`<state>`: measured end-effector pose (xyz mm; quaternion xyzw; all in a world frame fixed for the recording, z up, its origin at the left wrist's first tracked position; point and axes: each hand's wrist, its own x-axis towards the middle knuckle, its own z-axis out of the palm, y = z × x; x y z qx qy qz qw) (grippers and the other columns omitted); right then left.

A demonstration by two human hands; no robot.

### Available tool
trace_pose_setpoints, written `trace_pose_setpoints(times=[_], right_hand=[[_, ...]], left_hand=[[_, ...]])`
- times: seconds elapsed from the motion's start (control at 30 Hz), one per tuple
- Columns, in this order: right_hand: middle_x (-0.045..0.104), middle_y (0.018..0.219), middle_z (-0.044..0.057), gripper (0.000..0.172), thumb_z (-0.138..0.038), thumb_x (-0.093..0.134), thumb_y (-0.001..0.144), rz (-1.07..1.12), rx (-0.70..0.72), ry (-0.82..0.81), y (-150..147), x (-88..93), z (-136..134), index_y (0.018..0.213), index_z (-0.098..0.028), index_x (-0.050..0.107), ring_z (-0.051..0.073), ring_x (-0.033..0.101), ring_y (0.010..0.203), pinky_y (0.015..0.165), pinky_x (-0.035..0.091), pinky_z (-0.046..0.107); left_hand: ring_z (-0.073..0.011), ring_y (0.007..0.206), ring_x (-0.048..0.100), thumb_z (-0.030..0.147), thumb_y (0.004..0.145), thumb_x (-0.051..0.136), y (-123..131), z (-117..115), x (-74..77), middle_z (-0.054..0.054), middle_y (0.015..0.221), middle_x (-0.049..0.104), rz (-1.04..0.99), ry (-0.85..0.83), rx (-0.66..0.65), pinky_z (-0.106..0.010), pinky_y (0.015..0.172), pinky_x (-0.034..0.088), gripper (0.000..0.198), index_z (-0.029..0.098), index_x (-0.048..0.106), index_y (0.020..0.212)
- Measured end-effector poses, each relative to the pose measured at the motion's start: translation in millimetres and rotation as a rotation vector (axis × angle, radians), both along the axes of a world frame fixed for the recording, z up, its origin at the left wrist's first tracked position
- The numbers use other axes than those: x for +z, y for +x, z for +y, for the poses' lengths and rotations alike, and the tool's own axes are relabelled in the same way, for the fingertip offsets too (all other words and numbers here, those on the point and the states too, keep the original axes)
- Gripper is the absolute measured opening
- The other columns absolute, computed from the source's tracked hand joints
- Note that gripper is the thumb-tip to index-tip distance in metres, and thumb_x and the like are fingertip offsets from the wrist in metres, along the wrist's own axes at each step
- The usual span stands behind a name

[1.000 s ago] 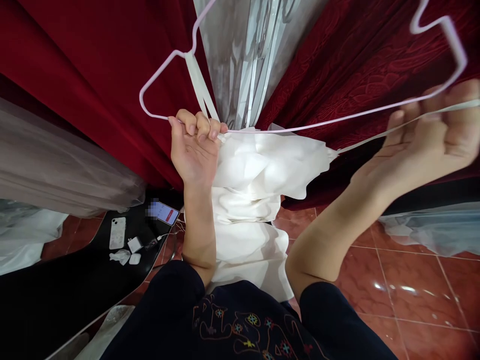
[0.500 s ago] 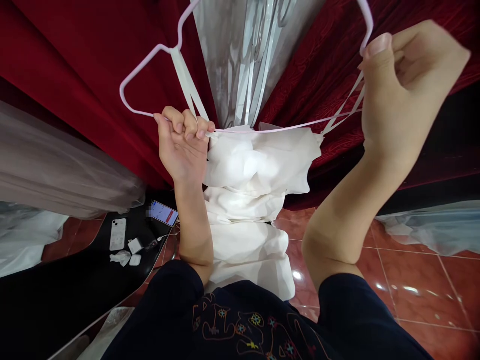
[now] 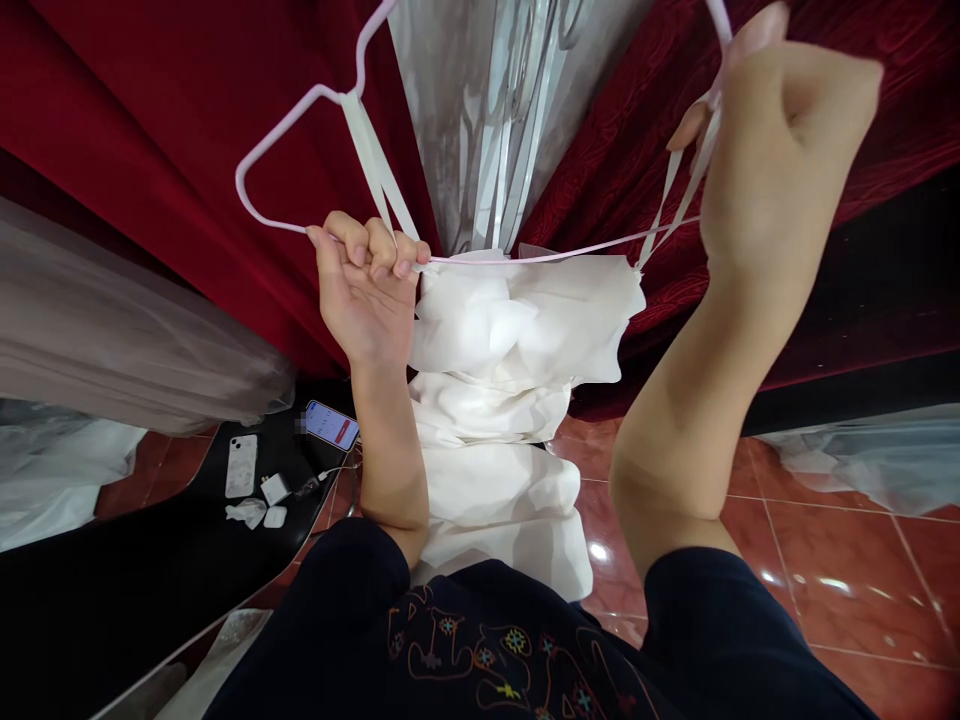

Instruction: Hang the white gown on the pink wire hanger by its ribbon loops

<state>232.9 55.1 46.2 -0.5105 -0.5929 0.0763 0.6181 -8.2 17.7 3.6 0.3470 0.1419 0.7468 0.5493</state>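
A thin pale-lilac clothes hanger [image 3: 274,140] spans the upper view, its hook end out of frame. From it a white garment [image 3: 517,320] hangs by thin straps, folded in soft tiers down toward my body. My left hand [image 3: 367,285] has its fingers curled around the hanger's bottom bar, beside the left strap [image 3: 371,155]. High on the right, my right hand [image 3: 787,150] closes around the hanger's right side, where the right strap [image 3: 667,200] loops on. A fingertip shows behind that strap; the other fingers are mostly hidden by the hand.
On a black surface [image 3: 150,560] at lower left lie a lit phone [image 3: 331,426], a white phone [image 3: 241,466], a white charger [image 3: 274,488] and small white items. Dark red curtains [image 3: 187,150] flank a grey sheer drape [image 3: 450,110]. Red tiles [image 3: 847,560] cover the floor.
My right hand has turned and shifted up and left along the hanger, and a fingertip now shows behind the strap. My left hand keeps its grip in nearly the same place.
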Motion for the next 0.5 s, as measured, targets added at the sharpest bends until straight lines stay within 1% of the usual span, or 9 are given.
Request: trace_pose_setpoints(times=[0.07, 0.13, 0.2, 0.23, 0.3, 0.4, 0.43, 0.47, 0.5], right_hand=[[0.038, 0.045, 0.001, 0.069, -0.074, 0.038, 0.080, 0.077, 0.015, -0.037, 3, 2.0, 11, 0.049, -0.013, 0.045, 0.004, 0.037, 0.044, 0.050, 0.023, 0.025], [0.039, 0.043, 0.001, 0.069, -0.078, 0.043, 0.075, 0.089, 0.016, -0.115, 5, 2.5, 21, 0.048, -0.014, 0.044, 0.006, 0.039, 0.040, 0.047, 0.024, 0.025], [0.042, 0.045, 0.001, 0.067, -0.077, 0.044, 0.075, 0.085, 0.003, -0.129, 6, -1.8, 27, 0.050, -0.015, 0.044, 0.007, 0.042, 0.042, 0.049, 0.027, 0.025], [0.045, 0.049, 0.002, 0.065, -0.075, 0.045, 0.077, 0.093, -0.008, -0.098, 6, -6.3, 28, 0.052, -0.014, 0.045, 0.006, 0.044, 0.046, 0.053, 0.030, 0.025], [0.049, 0.060, 0.002, 0.057, -0.065, 0.045, 0.082, 0.141, -0.066, 0.039, 6, -20.6, 28, 0.061, -0.012, 0.049, 0.005, 0.045, 0.057, 0.064, 0.036, 0.025], [0.052, 0.088, 0.005, 0.027, -0.038, 0.055, 0.084, 0.183, -0.223, 0.223, 13, -52.8, 28, 0.086, -0.011, 0.052, 0.006, 0.048, 0.080, 0.083, 0.040, 0.025], [0.050, 0.102, 0.006, 0.024, -0.027, 0.057, 0.081, 0.200, -0.276, 0.218, 16, -64.9, 29, 0.097, -0.011, 0.049, 0.007, 0.049, 0.090, 0.089, 0.041, 0.026], [0.046, 0.114, 0.008, 0.031, -0.021, 0.055, 0.080, 0.256, -0.328, 0.190, 19, -76.6, 29, 0.108, -0.012, 0.044, 0.008, 0.048, 0.098, 0.094, 0.041, 0.028], [0.040, 0.125, 0.011, 0.038, -0.020, 0.050, 0.082, 0.282, -0.351, 0.127, 20, -87.1, 28, 0.117, -0.013, 0.036, 0.010, 0.046, 0.109, 0.101, 0.039, 0.030]], left_hand=[[-0.0121, 0.054, 0.042, 0.042, 0.104, 0.024, -1, 0, 0.4, 0.003, 0.059, 0.024, 0.041, -0.004, 0.022, -0.031, 0.069, 0.047, 0.046, 0.019, 0.037, 0.065], [-0.0127, 0.054, 0.042, 0.043, 0.103, 0.026, -1, 0, 0.4, 0.003, 0.060, 0.023, 0.062, -0.003, 0.031, -0.031, 0.071, 0.047, 0.045, 0.019, 0.037, 0.066], [-0.0128, 0.054, 0.042, 0.043, 0.103, 0.027, 0, -1, -0.2, 0.003, 0.061, 0.023, 0.049, -0.006, 0.034, -0.031, 0.072, 0.047, 0.045, 0.020, 0.036, 0.066], [-0.0128, 0.054, 0.042, 0.042, 0.103, 0.027, 2, -1, -0.8, 0.003, 0.061, 0.023, 0.035, -0.001, 0.028, -0.032, 0.072, 0.046, 0.044, 0.020, 0.035, 0.066], [-0.0127, 0.056, 0.042, 0.040, 0.104, 0.024, 5, -1, -2.1, 0.003, 0.060, 0.024, 0.010, 0.021, 0.007, -0.032, 0.073, 0.046, 0.044, 0.019, 0.036, 0.066], [-0.0125, 0.057, 0.041, 0.038, 0.105, 0.021, 9, -1, -3.7, 0.003, 0.061, 0.023, -0.009, 0.049, -0.039, -0.032, 0.073, 0.045, 0.045, 0.019, 0.036, 0.067], [-0.0124, 0.057, 0.041, 0.039, 0.105, 0.022, 9, -1, -4.0, 0.003, 0.061, 0.022, -0.011, 0.047, -0.045, -0.031, 0.073, 0.045, 0.045, 0.019, 0.036, 0.067], [-0.0124, 0.057, 0.041, 0.040, 0.104, 0.022, 9, -1, -4.2, 0.003, 0.062, 0.021, -0.010, 0.036, -0.047, -0.031, 0.073, 0.046, 0.045, 0.019, 0.035, 0.067], [-0.0124, 0.057, 0.041, 0.040, 0.104, 0.022, 8, 0, -4.4, 0.003, 0.062, 0.020, -0.005, 0.020, -0.042, -0.031, 0.073, 0.046, 0.045, 0.019, 0.034, 0.066]])
